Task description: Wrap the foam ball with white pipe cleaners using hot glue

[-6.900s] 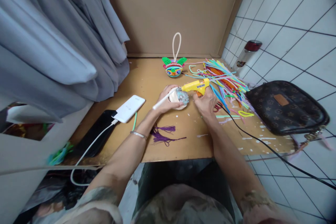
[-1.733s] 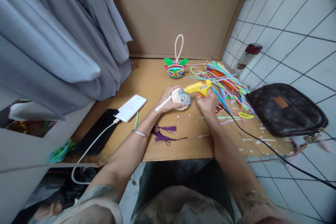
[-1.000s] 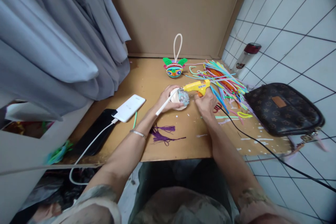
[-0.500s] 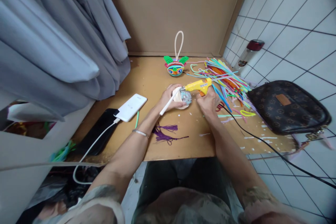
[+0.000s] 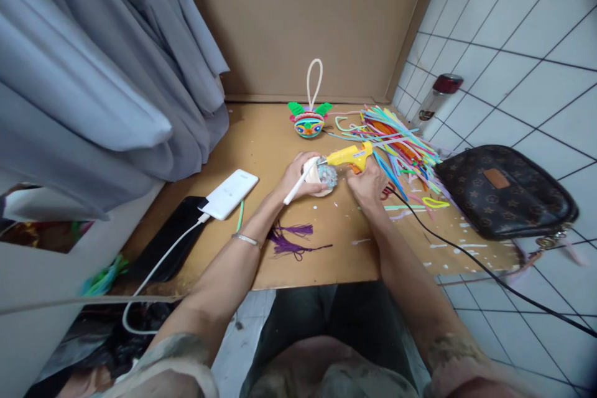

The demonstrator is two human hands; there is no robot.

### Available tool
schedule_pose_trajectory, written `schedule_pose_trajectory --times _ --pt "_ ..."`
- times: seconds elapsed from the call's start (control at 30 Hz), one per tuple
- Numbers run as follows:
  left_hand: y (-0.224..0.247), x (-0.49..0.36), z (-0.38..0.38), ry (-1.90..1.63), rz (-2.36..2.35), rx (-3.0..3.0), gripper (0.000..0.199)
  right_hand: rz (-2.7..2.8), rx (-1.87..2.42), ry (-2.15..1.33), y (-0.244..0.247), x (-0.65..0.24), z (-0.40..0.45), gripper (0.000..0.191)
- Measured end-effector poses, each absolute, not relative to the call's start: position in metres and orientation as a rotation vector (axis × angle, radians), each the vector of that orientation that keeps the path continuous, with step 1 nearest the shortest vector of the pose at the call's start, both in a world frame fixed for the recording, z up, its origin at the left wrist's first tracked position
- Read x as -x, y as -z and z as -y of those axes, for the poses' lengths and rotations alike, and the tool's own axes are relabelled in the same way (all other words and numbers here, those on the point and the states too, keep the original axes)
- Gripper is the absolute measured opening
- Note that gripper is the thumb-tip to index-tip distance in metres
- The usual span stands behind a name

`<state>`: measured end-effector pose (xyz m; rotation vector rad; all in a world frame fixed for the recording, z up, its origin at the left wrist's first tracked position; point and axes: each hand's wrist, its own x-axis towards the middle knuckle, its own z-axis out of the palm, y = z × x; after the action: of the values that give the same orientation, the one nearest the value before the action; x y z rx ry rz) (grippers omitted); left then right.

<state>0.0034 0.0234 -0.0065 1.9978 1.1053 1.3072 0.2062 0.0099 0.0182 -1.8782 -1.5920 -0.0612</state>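
Note:
My left hand [image 5: 298,178] is wrapped round a small cream and pale blue piece [image 5: 328,178], with a white strip [image 5: 295,189] across its left side pointing down toward me. In my right hand [image 5: 367,185] is a yellow glue gun [image 5: 347,156], its metal tip touching or very near the top of the piece. Behind my hands stands a colourful animal-face ornament [image 5: 308,126] with green ears and a white loop. Purple tassels [image 5: 293,242] lie on the table just below my left wrist.
Colourful pipe cleaners [image 5: 401,143] are heaped at the back right, beside a brown patterned bag [image 5: 508,193] and a red-capped bottle [image 5: 438,98]. A white power bank [image 5: 231,194] with a cable overlaps a black case [image 5: 172,239] at left. A black cord [image 5: 471,255] runs off right.
The whole view has shifted slightly. Both hands keep their holds, and the glue gun's tip stays at the top of the cream and blue piece.

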Motion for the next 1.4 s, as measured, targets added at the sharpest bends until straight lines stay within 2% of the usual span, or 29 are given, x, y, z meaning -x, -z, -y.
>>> schedule_pose_trajectory --times 0.83,1.03,1.2,1.4 --pt "0.008 -0.002 -0.023 -1.308 -1.077 -1.96 0.078 1.609 1.784 -0.046 -0.011 -0.211 -0.023 0.037" --pt "0.003 -0.002 -0.018 -1.281 -1.145 -1.938 0.074 1.39 1.972 -0.027 -0.007 -0.233 -0.035 0.045" --pt "0.003 -0.002 -0.019 -1.274 -1.145 -1.907 0.075 1.461 2.12 -0.03 -0.004 -0.242 -0.038 0.054" --pt "0.004 -0.004 -0.018 -1.294 -1.145 -1.907 0.075 1.58 2.159 0.023 0.002 -0.241 -0.038 0.05"
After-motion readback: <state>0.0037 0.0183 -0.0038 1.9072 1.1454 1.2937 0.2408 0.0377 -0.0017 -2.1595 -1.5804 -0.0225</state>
